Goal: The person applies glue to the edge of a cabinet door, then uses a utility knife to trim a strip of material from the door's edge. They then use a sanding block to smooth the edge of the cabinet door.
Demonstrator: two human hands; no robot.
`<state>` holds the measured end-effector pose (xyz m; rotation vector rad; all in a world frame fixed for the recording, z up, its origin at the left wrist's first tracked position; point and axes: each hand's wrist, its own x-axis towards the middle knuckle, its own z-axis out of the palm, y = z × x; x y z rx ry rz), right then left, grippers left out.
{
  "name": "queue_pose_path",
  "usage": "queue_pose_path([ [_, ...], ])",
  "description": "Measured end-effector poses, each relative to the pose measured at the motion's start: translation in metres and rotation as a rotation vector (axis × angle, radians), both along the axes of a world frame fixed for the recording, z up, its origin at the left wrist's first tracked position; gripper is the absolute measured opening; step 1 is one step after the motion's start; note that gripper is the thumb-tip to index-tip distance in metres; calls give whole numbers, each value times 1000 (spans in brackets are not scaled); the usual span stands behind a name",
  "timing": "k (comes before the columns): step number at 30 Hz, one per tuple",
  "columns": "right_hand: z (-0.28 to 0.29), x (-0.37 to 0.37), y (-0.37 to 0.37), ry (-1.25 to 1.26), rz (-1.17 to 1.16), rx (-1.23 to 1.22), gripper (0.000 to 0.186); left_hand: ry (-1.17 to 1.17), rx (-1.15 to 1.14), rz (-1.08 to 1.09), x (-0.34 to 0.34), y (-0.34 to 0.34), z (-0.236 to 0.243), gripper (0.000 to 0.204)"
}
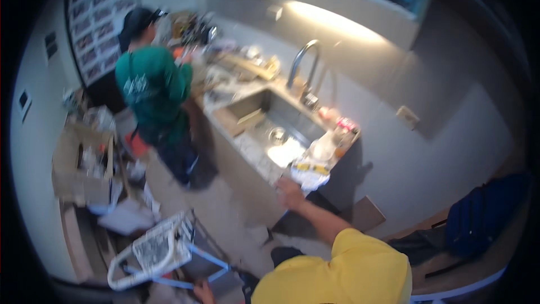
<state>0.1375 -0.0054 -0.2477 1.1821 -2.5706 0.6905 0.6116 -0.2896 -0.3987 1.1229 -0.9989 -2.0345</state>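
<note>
Right hand point(290, 192): reaches to the near edge of the pale stone tabletop point(247, 145), fingers curled beside a white-and-yellow cloth bundle point(309, 173); grip too blurred to tell.
Left hand point(203, 291): low at the frame's edge, fingers closed on the blue metal frame of a folding step stool point(209, 261).
Sink: steel basin point(275, 124) just beyond the bundle.
</note>
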Motion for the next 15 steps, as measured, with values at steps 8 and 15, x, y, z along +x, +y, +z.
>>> queue_pose_path([
  [8,16,10,7,-40,28,-60,47,-551,-139,-93,5,46,26,12],
  [15,13,3,-2,-3,5,-171,36,-483,-149,-383,-18,128,30,14],
])
